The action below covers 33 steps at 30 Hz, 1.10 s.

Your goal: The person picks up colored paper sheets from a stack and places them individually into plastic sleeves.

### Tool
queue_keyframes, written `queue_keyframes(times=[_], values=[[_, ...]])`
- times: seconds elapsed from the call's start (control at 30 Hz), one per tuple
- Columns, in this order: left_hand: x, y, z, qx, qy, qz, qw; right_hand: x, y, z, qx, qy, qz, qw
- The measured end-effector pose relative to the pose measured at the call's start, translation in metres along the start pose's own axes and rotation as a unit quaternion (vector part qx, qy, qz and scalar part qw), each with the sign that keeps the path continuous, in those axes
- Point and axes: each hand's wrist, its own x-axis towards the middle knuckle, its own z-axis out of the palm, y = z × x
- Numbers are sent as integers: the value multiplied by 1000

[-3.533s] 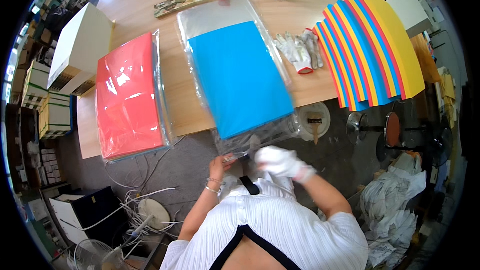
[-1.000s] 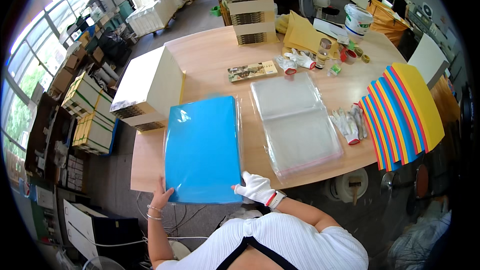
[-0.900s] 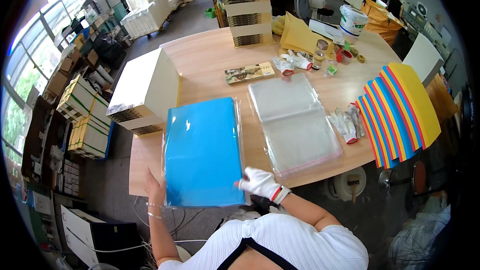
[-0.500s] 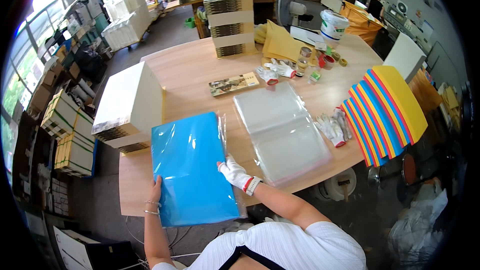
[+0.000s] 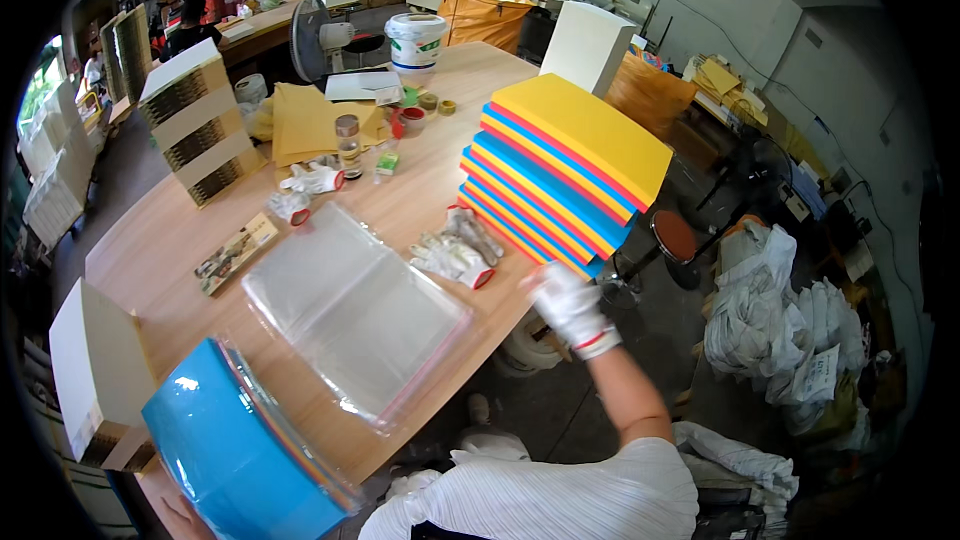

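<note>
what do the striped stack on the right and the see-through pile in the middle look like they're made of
Striped stack: looks like matte coloured paper or thin foam sheets; flat, dull edges in yellow, red and blue. Which one, I cannot tell. See-through pile: looks like clear, glossy plastic bags; the wooden table shows through, with glare and wrinkles.

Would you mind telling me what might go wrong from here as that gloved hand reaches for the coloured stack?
1. The stack of coloured sheets juts past the table edge, so a careless pull by the right hand might tip sheets to the floor.
2. The blue bagged pack overhangs the near edge; the left hand is barely visible beneath it, so it may slide off.
3. The loose clear bags look slippery and could be swept off.
</note>
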Motion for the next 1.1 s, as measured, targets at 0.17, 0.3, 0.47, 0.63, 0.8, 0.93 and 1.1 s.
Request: queue_keyframes(times=[0.17, 0.3, 0.47, 0.63, 0.8, 0.93, 1.1], values=[[15, 155, -72, -198, -85, 12, 976, 54, 108, -143, -182, 138, 8, 973], [8, 287, -87, -267, -40, 28, 963, 94, 129, -156, -309, -36, 37, 950], [-23, 413, -98, -442, -95, 123, 884, 103, 162, -162, -334, -99, 36, 937], [-55, 455, -85, -436, -167, 100, 879, 109, 162, -168, -307, -115, 7, 945], [-58, 468, -69, -481, -202, 71, 850, 116, 160, -168, -301, -140, 30, 943], [-52, 478, -71, -469, -214, 55, 855, 118, 156, -166, -293, -139, 31, 945], [-49, 478, -58, -456, -225, 63, 859, 117, 152, -164, -297, -139, 16, 945]])
